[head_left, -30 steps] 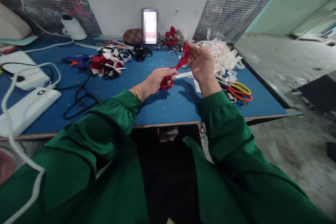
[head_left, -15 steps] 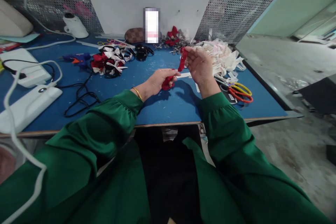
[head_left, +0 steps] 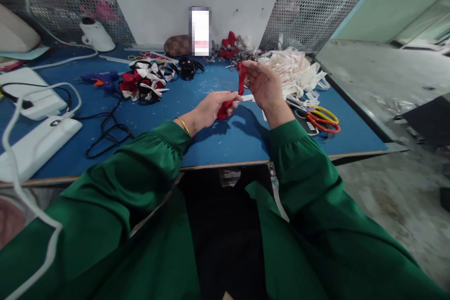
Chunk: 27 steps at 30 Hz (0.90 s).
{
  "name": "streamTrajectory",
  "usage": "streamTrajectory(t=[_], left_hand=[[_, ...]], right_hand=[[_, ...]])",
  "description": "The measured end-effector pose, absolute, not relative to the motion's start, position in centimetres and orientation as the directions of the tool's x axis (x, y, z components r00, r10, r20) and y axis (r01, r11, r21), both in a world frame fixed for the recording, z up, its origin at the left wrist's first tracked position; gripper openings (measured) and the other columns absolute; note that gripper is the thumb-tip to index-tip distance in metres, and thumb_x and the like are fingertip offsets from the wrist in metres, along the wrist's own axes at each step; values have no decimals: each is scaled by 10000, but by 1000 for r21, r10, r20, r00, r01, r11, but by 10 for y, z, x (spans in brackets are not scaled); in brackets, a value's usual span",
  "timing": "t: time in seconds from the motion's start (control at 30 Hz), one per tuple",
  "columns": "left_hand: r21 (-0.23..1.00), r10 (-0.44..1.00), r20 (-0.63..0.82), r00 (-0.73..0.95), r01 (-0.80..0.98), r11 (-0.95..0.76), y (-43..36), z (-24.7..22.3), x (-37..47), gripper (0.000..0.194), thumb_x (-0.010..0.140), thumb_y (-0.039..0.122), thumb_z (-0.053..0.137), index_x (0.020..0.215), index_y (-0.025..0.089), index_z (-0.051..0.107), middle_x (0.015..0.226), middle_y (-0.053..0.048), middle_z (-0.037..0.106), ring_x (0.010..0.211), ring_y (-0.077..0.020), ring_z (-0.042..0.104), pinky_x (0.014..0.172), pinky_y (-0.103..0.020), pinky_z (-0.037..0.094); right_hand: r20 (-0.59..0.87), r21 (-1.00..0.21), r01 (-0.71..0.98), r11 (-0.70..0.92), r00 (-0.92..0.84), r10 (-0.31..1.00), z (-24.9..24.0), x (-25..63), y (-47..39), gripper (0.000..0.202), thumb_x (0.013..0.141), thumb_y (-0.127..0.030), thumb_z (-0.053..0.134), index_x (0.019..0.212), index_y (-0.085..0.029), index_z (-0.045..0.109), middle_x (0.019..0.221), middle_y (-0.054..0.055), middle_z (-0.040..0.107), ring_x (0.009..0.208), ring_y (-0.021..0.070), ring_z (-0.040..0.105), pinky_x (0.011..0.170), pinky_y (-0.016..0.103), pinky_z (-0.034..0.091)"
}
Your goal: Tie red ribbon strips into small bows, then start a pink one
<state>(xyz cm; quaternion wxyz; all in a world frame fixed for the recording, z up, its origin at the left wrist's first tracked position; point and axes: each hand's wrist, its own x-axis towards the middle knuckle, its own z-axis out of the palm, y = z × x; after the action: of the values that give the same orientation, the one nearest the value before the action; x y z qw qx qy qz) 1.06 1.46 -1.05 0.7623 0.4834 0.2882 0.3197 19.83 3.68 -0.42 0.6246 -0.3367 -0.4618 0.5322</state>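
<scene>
A red ribbon (head_left: 242, 79) runs upright between my two hands, above the blue table (head_left: 225, 143). My left hand (head_left: 216, 105) is closed on its lower part, and a bunched red piece shows under the fingers. At the top, the fingertips of my right hand (head_left: 264, 82) pinch the ribbon's upper end, with the palm turned toward me. Beneath the hands lies a white strip (head_left: 248, 98). Right of my right hand are scissors with red and yellow handles (head_left: 322, 119) and a pile of pale ribbon strips (head_left: 291, 72).
Left of centre lies a heap of red, white and black bows (head_left: 144, 82), near a blue glue gun (head_left: 100, 78) with a black cord. A phone (head_left: 200, 31) leans upright by a checked case (head_left: 177, 45). Metal clips and red bows (head_left: 230, 47) lie behind. White power boxes (head_left: 38, 145) stand left.
My right hand and the ribbon's upper end have shifted slightly left, so the ribbon hangs straighter. My left hand keeps its hold. The whole view has shifted a little.
</scene>
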Motion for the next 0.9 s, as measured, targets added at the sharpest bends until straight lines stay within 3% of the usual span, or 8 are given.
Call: streamTrajectory(t=[0.2, 0.4, 0.9], left_hand=[[909, 773, -148, 616, -223, 352, 14, -12, 15, 127, 900, 184, 609, 852, 107, 697, 655, -1, 599, 478, -45, 512, 464, -161, 382], [899, 811, -173, 559, -246, 362, 16, -23, 15, 123, 885, 194, 633, 852, 103, 708, 643, -2, 610, 454, -44, 514, 438, -158, 375], [901, 871, -121, 475, -317, 297, 15, -33, 14, 139, 848, 258, 677, 828, 125, 710, 638, -7, 608, 437, -62, 523, 410, -180, 378]], right_hand=[[233, -905, -358, 229, 33, 972, -3, 198, 35, 292, 848, -443, 562, 953, -219, 718, 991, 21, 741, 968, 181, 690, 901, 343, 531], [231, -890, -361, 279, 171, 958, -3, 201, 36, 276, 813, -429, 566, 930, -236, 724, 1002, 15, 756, 956, 178, 694, 876, 358, 538], [161, -849, -470, 242, 207, 965, -6, 200, 40, 204, 750, -347, 624, 842, -233, 765, 915, 36, 789, 867, 195, 720, 685, 297, 571]])
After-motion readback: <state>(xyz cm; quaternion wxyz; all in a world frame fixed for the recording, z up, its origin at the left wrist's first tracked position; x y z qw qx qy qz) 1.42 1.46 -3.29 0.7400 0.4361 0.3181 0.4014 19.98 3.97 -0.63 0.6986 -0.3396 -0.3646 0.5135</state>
